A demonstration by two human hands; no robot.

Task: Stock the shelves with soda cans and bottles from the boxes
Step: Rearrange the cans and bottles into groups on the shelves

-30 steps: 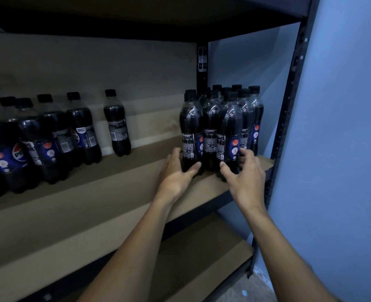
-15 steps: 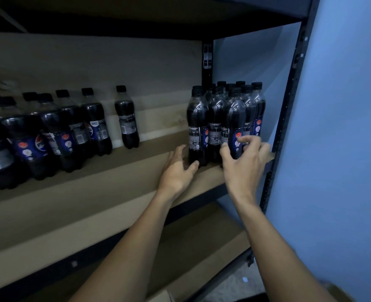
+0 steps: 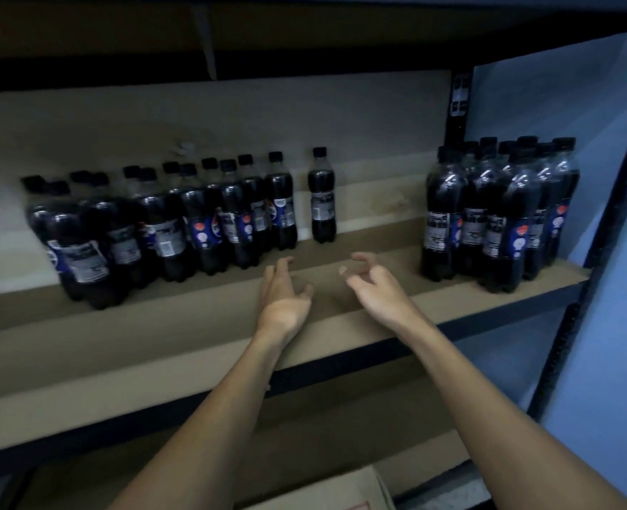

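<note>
While both of my hands hover empty over the bare middle of a wooden shelf (image 3: 83, 347), dark cola bottles stand upright on either side of them. Far left, a crowded group of bottles (image 3: 164, 230) with black caps and blue labels fills the back of the shelf in rough rows. Next comes my left hand (image 3: 284, 292), fingers loosely curled and spread, holding nothing, just in front of that group's right end. Behind it and slightly right, a lone bottle (image 3: 323, 200) stands apart against the back board, its long axis vertical. Below, at the bottom edge of the view and close to my body, a corner of a cardboard box (image 3: 341, 495) shows under the shelf. My right hand (image 3: 372, 285) mirrors the left, half open and gripping nothing. Well to its right, a tight block of bottles (image 3: 499, 219) sits at the shelf's end beside a black post (image 3: 562, 344) and a blue wall (image 3: 613, 288). I judge that further stock would come from the box, which lies down and toward me, about equally near either hand.
</note>
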